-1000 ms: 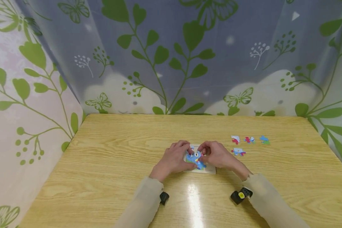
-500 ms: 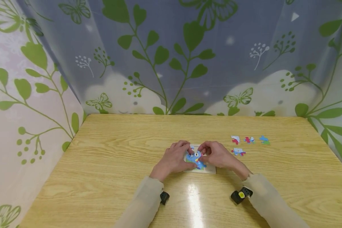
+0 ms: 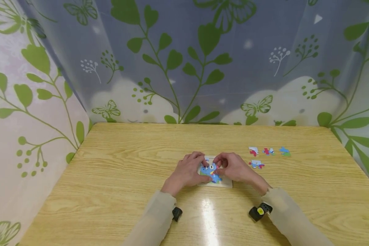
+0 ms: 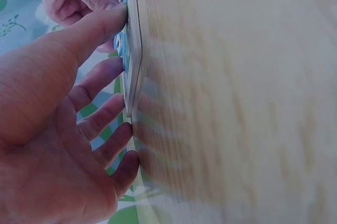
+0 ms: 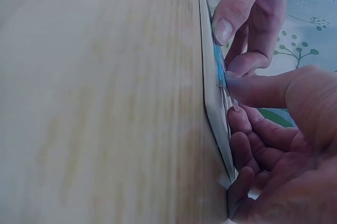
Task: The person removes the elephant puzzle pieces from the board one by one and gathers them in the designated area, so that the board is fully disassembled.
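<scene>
A jigsaw puzzle board [image 3: 226,183] with a pale frame lies flat on the table, partly filled with a blue cartoon picture [image 3: 205,171]. My left hand [image 3: 187,171] rests over its left side, thumb and forefinger touching the picture. In the left wrist view the other fingers of the left hand [image 4: 68,108] spread down to the tabletop. On the board's right half my right hand [image 3: 233,167] pinches a puzzle piece [image 3: 217,166] between thumb and curled fingers. Most of that piece is hidden by the fingers. In the right wrist view the right thumb [image 5: 258,88] presses at the board's surface.
Several loose puzzle pieces lie to the right of the board: a white and red one [image 3: 253,151], a red and blue one [image 3: 268,151], a blue and green one [image 3: 284,151] and a nearer one [image 3: 256,164]. A patterned curtain [image 3: 184,68] hangs behind the wooden table [image 3: 126,153].
</scene>
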Tool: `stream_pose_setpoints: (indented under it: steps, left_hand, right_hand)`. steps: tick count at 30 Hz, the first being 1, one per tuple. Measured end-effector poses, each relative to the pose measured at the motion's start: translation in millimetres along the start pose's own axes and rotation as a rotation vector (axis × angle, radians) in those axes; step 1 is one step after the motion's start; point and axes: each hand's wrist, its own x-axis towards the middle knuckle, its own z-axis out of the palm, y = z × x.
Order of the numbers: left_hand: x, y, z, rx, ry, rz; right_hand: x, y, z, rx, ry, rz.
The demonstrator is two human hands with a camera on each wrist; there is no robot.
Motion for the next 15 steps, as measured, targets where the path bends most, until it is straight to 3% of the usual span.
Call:
stream_pose_setpoints:
  steps: [15]
  left_hand:
    - [-0.4,0.1,-0.9,-0.002,-0.003,0.000]
  right_hand:
    - [0.6,0.7,1.3,-0.019,0.015,-0.008]
